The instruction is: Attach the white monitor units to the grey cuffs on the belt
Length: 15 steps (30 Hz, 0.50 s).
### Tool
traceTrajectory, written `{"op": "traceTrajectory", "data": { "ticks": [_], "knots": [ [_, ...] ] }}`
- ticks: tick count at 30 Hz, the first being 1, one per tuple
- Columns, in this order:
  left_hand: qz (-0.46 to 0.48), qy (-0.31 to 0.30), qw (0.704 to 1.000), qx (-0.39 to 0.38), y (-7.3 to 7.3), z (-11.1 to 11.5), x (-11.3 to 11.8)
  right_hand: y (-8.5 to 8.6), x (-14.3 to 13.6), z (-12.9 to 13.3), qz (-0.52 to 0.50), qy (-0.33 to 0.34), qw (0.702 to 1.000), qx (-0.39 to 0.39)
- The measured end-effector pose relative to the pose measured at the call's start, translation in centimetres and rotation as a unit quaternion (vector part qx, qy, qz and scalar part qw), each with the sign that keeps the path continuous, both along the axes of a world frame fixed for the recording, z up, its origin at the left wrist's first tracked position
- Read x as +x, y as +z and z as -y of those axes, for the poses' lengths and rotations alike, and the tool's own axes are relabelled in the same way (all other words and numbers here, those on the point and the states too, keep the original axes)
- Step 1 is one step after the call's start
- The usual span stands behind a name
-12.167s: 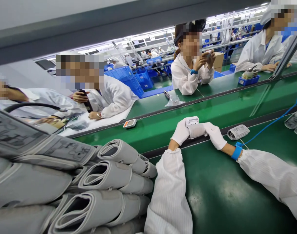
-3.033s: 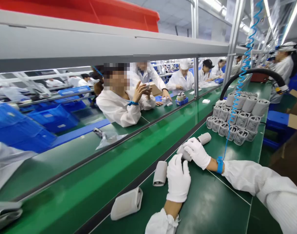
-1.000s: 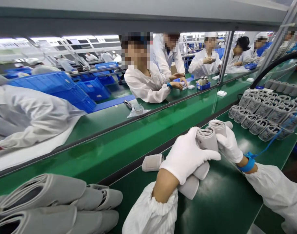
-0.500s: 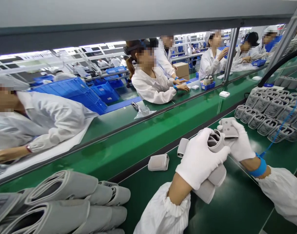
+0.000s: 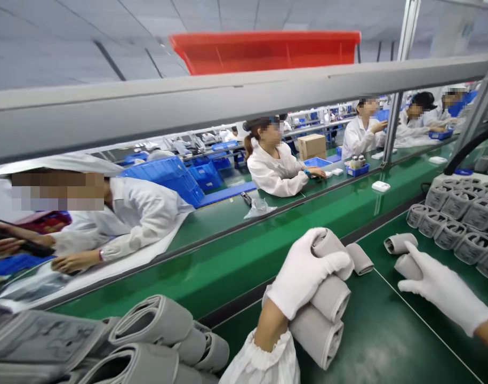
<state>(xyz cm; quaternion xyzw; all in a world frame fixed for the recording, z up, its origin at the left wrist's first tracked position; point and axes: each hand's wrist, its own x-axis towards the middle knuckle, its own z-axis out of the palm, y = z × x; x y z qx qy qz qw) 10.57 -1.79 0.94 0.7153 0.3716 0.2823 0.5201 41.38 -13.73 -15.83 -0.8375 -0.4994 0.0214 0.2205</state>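
Grey rolled fabric cuffs, which look like blood pressure cuffs, lie around both of my white-gloved hands. My left hand [image 5: 303, 274] is closed round one rolled cuff [image 5: 329, 246], above a stacked cuff [image 5: 332, 297] and another cuff [image 5: 318, 332] on the bench. Just beyond its fingers lies a single cuff [image 5: 360, 259]. My right hand [image 5: 446, 288] is low over the bench with thumb and fingers apart. Between them sits a small cuff [image 5: 407, 266], partly covered by the hand, and a second cuff [image 5: 399, 243] lies right behind it.
Rows of upright rolled cuffs [image 5: 463, 213] stand at the right. A pile of larger cuffs [image 5: 148, 325] fills the front left. A green belt [image 5: 244, 256] runs beyond the bench's dark edge, carrying a white device [image 5: 381, 186]. Co-workers in white coats sit across; a metal rail [image 5: 228, 96] crosses above.
My right hand has moved right, away from my left, and opened; the cuff it held is no longer in its grip. My left hand still grips a cuff. The view has tilted upward.
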Motion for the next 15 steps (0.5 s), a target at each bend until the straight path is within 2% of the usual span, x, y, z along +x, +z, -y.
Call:
{"op": "traceTrajectory", "data": {
  "ticks": [4,7,11,15],
  "knots": [
    [0.025,-0.047,0.998,-0.017,-0.4,-0.6,0.0,0.7,0.2,-0.8,0.011,0.008,0.999,0.046],
    [0.044,-0.048,0.997,-0.028,-0.3,-0.7,-0.1,1.8,-0.6,-0.5,-0.025,-0.005,0.997,0.072],
    [0.084,-0.028,0.996,-0.027,0.0,-0.6,-0.5,3.0,-2.0,-0.2,-0.088,0.017,0.995,0.05],
    [0.087,-0.024,0.996,-0.007,0.5,-0.6,-0.9,3.5,-2.4,-0.3,-0.1,0.029,0.994,0.024]
  ]
}}
